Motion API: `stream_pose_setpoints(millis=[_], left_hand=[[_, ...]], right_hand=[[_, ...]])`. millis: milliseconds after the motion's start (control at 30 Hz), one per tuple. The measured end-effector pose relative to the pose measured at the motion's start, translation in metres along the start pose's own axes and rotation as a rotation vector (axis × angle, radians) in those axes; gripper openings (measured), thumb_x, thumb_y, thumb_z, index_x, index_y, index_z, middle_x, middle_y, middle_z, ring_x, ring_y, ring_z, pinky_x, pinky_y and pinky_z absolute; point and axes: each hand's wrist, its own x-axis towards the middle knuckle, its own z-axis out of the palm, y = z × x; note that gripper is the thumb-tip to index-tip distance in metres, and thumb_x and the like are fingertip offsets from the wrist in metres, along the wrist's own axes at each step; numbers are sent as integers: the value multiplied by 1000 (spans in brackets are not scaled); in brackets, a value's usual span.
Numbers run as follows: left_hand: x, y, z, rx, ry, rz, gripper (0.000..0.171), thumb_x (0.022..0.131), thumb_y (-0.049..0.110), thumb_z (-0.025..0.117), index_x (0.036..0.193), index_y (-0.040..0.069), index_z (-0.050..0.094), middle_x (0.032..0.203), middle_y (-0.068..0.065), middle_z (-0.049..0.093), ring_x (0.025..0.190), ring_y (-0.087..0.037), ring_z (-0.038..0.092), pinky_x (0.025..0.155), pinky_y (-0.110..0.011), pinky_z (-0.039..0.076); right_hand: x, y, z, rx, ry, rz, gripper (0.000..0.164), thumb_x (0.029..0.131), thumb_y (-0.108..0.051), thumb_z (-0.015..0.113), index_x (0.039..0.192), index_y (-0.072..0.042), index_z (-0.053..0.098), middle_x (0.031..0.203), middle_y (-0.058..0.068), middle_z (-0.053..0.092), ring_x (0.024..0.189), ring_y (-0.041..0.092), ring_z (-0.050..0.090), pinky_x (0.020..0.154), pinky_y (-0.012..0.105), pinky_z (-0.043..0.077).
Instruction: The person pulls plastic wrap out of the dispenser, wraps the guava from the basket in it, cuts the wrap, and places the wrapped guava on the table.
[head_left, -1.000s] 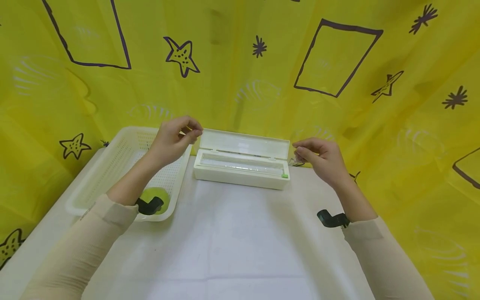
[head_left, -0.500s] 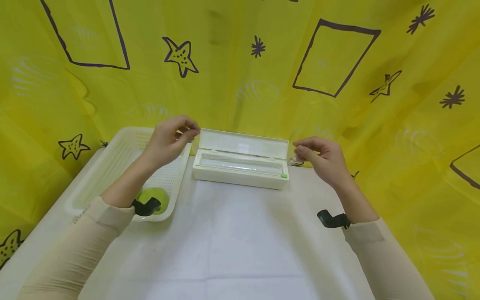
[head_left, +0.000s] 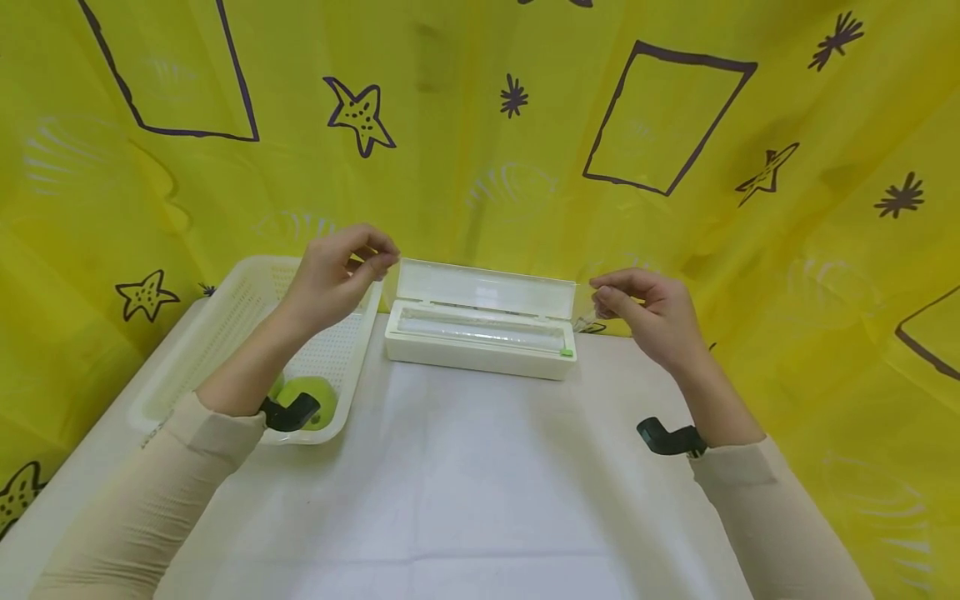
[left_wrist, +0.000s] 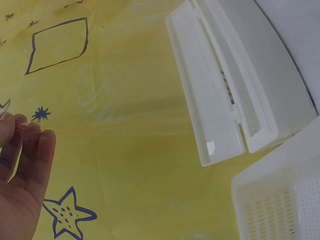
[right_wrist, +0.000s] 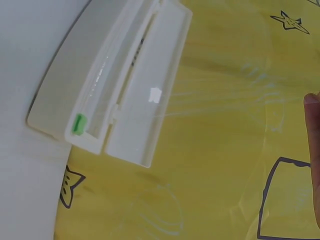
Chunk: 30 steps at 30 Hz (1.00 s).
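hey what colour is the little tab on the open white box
Green; the tab shows best in the right wrist view.

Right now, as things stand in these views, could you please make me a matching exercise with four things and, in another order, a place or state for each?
Things:
1. White box
2. Green tab
3. Green fruit
4. Left hand

Places and states:
A. inside the basket
B. pinching clear film
C. standing with its lid open
D. at the right end of the box's front edge

Pairs: 1-C, 2-D, 3-A, 4-B
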Motion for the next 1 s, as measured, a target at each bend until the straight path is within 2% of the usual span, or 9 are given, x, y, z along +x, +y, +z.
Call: stream_pose_setpoints(millis=[233,400,500,600,800,1000], left_hand=[[0,2,-1,0,2,12,6,93,-2,66,97,0,69,90,-8,70,72,-15,62,65,-14,54],[-3,4,-1,-3,-3,13,7,92,-3,66,97,1,69,90,-7,70,73,-13,62,65,-15,54],[-8,6,-1,1,-5,19,8,92,-3,66,98,2,70,91,-5,70,75,-14,63,67,-15,55],[-20,9,-1,3,-10,53,10,91,-4,68,97,4,70,91,-5,71,77,-12,63,69,-14,54],[-51,18,-1,30,-44,184,22,84,-14,70,95,5,70,91,-2,71,81,-12,66,74,-13,53],[-89,21,0,29,-104,197,31,79,-16,73,96,10,69,91,4,68,83,-8,64,76,-12,53]], right_hand=[[-1,-1,-1,-2,3,-1,14,95,2,62,105,8,70,90,-4,71,77,8,68,72,21,58],[-3,-1,-1,-3,1,-12,13,95,3,62,104,9,70,89,-1,71,76,8,67,71,20,59],[-7,-1,0,-13,-1,-21,13,95,4,61,103,8,71,88,-3,71,75,8,66,72,20,58],[-17,-2,2,-35,-8,-42,13,94,6,61,101,7,72,88,-6,71,75,7,66,72,18,58],[-50,-2,15,-3,-24,-120,19,88,16,62,98,4,73,91,1,74,76,9,69,71,20,58],[-86,3,29,-7,-73,-131,29,84,19,65,99,-4,75,90,5,74,77,10,69,69,20,58]])
